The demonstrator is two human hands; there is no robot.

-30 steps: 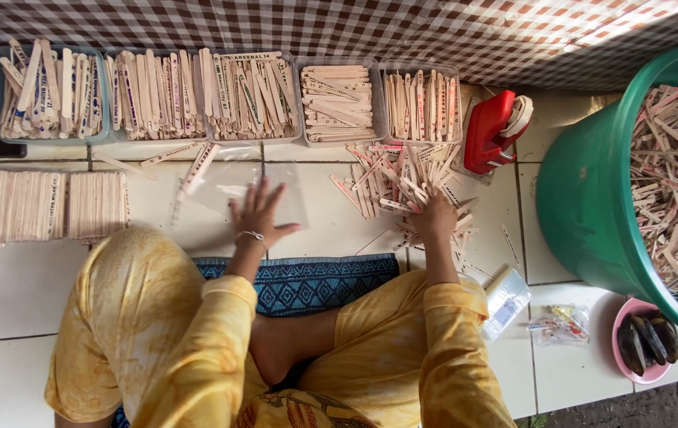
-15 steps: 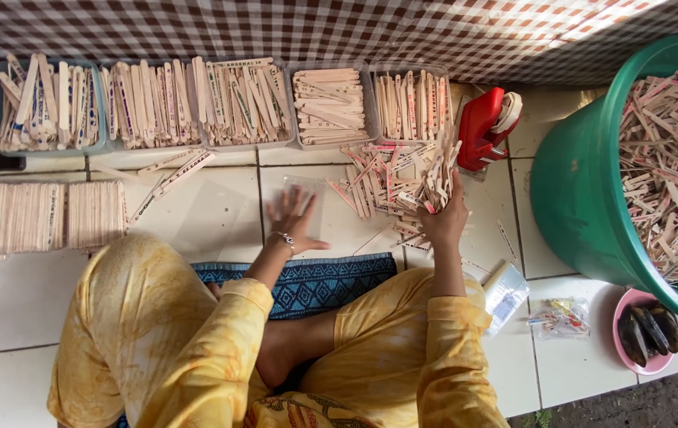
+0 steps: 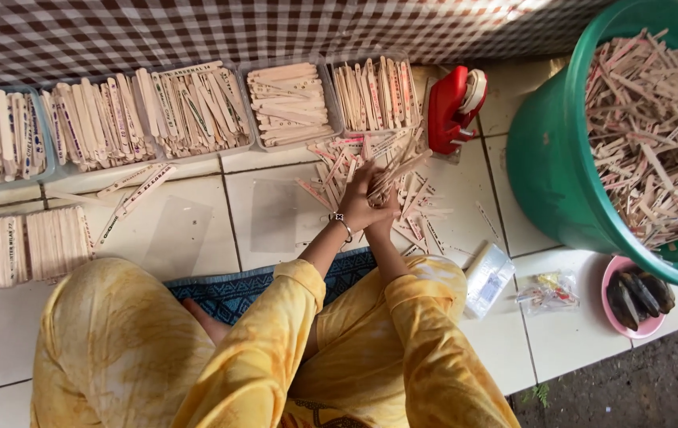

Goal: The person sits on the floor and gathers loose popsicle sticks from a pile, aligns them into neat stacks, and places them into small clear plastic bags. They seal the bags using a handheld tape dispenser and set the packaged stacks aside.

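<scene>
Hands: left hand (image 3: 361, 194) and right hand (image 3: 384, 212) meeting at frame centre, touching each other.
Grip: both closing around a bundle of wooden sticks (image 3: 399, 168), its ends fanning toward the upper right.
Loose pile: more sticks (image 3: 418, 214) lying scattered on the white tiled floor (image 3: 268, 214) around the hands.
Trays: clear trays of sorted sticks (image 3: 290, 103) lining the top edge.
Right side: green tub (image 3: 549, 174) brimming with sticks; red tape dispenser (image 3: 452, 109) sitting just left of it.
Lower right: pink bowl (image 3: 612, 273) beside the tub.
</scene>
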